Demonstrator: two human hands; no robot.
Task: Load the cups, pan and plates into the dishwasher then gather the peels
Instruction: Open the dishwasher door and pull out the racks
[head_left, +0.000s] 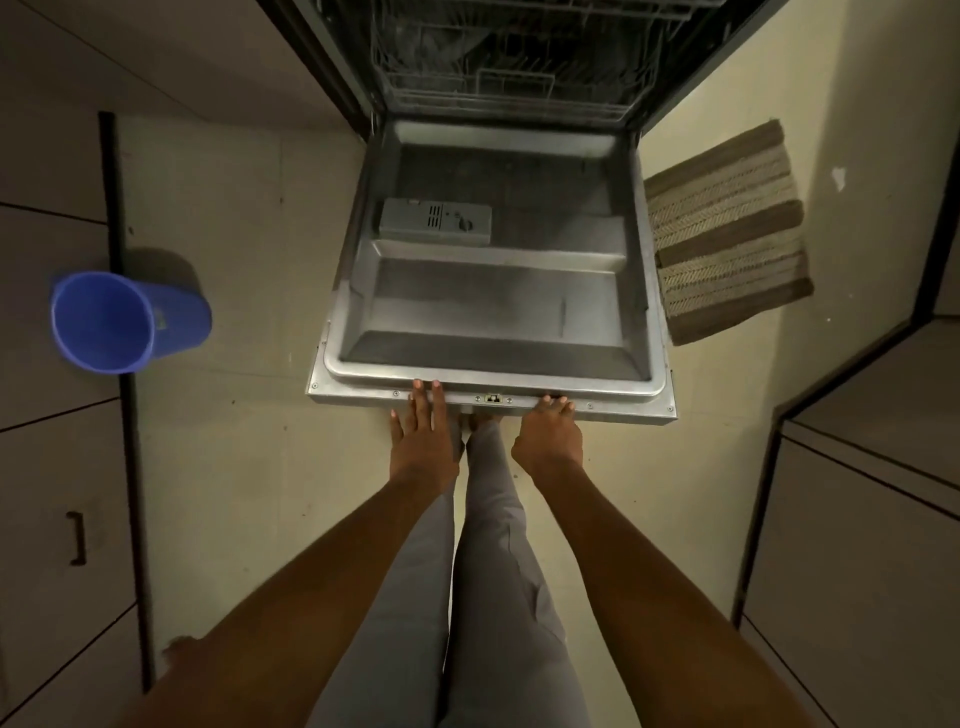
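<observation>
The dishwasher door (493, 312) lies fully open and flat in front of me, its steel inner face up. Behind it the lower wire rack (498, 78) shows inside the dark tub; I cannot make out what it holds. My left hand (423, 441) rests with straight fingers on the door's near edge, left of the latch. My right hand (548, 436) has its fingers curled over the same edge, right of the latch. No cups, pan, plates or peels are in view.
A blue plastic bucket (119, 322) stands on the floor at the left, beside the cabinet fronts (52, 467). A striped brown mat (727, 234) lies right of the door. More cabinets (857, 519) stand at the right. My grey-trousered legs are below.
</observation>
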